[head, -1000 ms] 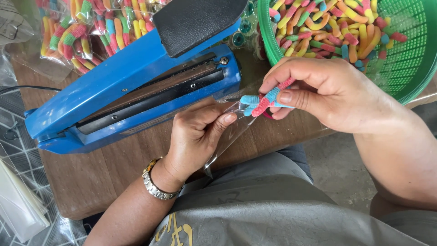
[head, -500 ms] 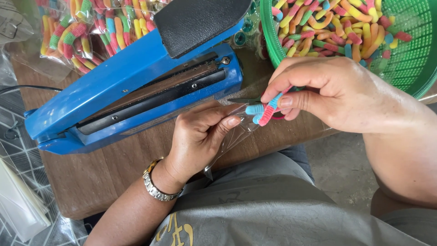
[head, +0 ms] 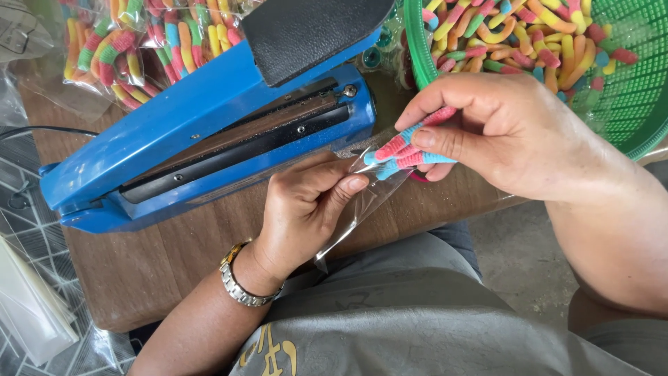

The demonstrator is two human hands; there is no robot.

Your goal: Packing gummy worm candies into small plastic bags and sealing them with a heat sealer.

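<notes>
The head view looks down at two hands over a brown table (head: 174, 257). The left hand (head: 303, 209) pinches a clear bag (head: 358, 202) by its top edge, with thumb and fingers closed on the thin plastic. The bag hangs slanted off the table edge toward the lap, and its lower part looks empty. The right hand (head: 501, 136) holds a small bunch of gummy worms (head: 403, 150), pink and blue, squeezed between the thumb and the fingers. The worms sit right at the mouth of the bag, touching the plastic. Behind the right hand is a green basket (head: 626, 90) with a wall full of holes, and many more worms in yellow, orange, pink, green and blue lie in it. A blue sealer (head: 174, 132) with a black pad on its raised arm stands just behind the left hand. At the top left lie filled bags (head: 132, 49) of worms. A watch (head: 240, 282) is on the left wrist. A grey shirt (head: 417, 320) is at the bottom. The floor (head: 518, 254) on the right is grey.
</notes>
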